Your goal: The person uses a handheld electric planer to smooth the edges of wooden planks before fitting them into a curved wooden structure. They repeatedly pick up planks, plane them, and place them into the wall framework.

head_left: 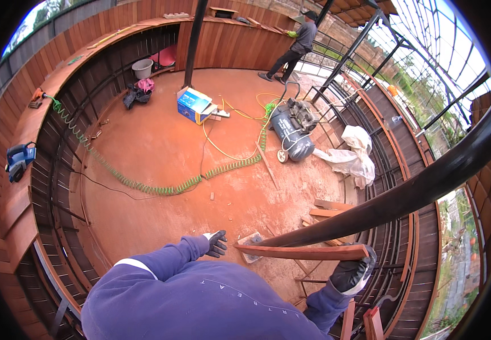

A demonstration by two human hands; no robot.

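Observation:
My right hand, in a black and white work glove, grips one end of a reddish-brown wooden board. The board reaches leftward across the front of my body, passing close to the foot of a thick dark post. My left hand, gloved the same way, hangs in front of my chest with its fingers stretched out and holds nothing. A small gap separates it from the board's left end. Under that end, a pale tray-like object sits on the floor, partly covered.
A green coiled air hose crosses the dusty floor to an air compressor. A blue power tool rests on the curved ledge. Beyond are a blue box, white sheeting and loose planks. A person stands at the far wall.

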